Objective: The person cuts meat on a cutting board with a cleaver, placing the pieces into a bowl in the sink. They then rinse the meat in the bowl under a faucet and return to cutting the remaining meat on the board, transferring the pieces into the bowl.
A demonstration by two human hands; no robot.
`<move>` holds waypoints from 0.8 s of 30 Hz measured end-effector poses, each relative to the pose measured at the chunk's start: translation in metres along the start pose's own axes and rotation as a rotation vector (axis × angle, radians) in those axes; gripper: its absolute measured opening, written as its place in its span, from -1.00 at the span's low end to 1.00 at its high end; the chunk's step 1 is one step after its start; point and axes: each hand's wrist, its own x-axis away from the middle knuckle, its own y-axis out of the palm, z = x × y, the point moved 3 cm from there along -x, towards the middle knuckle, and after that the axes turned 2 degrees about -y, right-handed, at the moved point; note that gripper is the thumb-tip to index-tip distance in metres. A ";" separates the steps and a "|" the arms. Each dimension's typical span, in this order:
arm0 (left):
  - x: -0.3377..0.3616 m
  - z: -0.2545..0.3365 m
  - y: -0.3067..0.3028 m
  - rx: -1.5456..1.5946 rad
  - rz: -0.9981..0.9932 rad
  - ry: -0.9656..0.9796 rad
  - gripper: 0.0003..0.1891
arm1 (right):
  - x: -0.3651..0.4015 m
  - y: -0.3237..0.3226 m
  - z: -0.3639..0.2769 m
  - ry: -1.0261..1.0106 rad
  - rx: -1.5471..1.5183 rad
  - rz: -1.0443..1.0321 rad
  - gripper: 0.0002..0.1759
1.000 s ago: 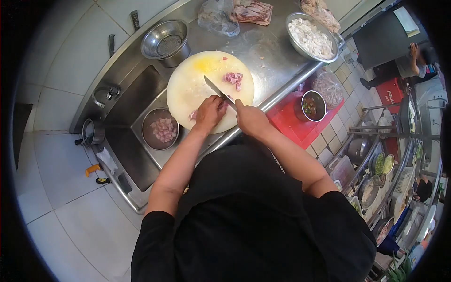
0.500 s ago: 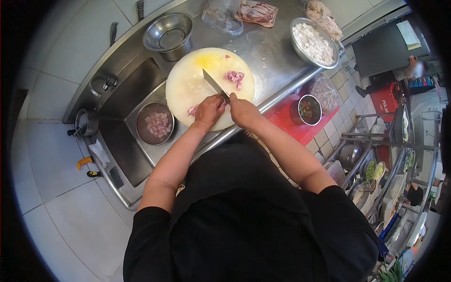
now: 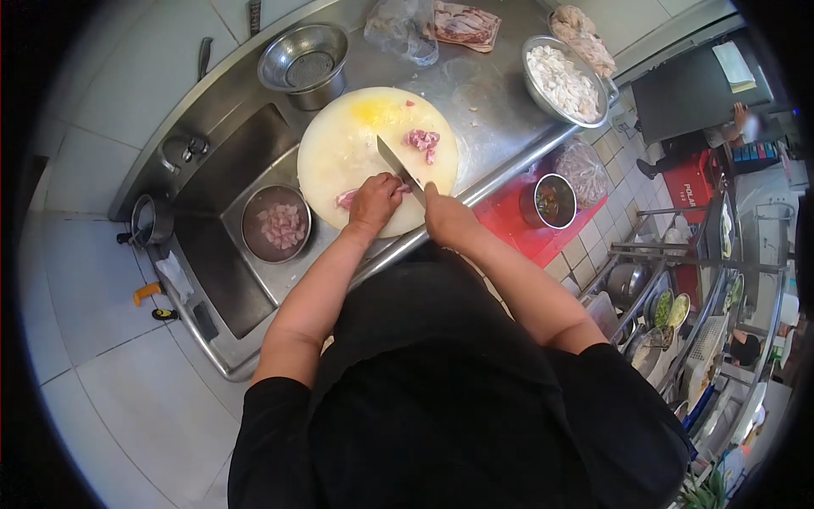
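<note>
My right hand [image 3: 443, 215] grips a kitchen knife [image 3: 395, 163], its blade angled toward the upper left over a round white cutting board [image 3: 332, 161]. My left hand [image 3: 376, 202] presses down on a strip of raw meat [image 3: 345, 198], with fingers curled close beside the blade. Most of that strip is hidden under the hand; one end shows at its left and a bit by the knife. A small pile of cut meat [image 3: 421, 142] lies on the board beyond the knife.
Left of the board, a bowl of cut meat [image 3: 282, 225] sits by the sink [image 3: 229, 263]. A colander [image 3: 303, 59], a plastic bag [image 3: 403, 30], a meat slab [image 3: 466, 25] and a bowl of pale pieces [image 3: 563, 81] stand behind. A pot [image 3: 555, 201] rests on a red surface at right.
The knife has shifted slightly to the right and its handle end has come nearer my body, showing more blade. My left hand stays almost in place on the meat.
</note>
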 end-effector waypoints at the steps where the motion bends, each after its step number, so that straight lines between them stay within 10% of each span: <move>1: -0.003 -0.003 -0.002 -0.034 -0.009 -0.071 -0.82 | 0.014 0.001 0.004 -0.019 0.002 -0.003 -0.72; 24: 0.003 -0.013 -0.023 -0.008 -0.045 -0.211 -0.71 | -0.020 0.000 -0.025 -0.122 -0.011 0.034 -0.75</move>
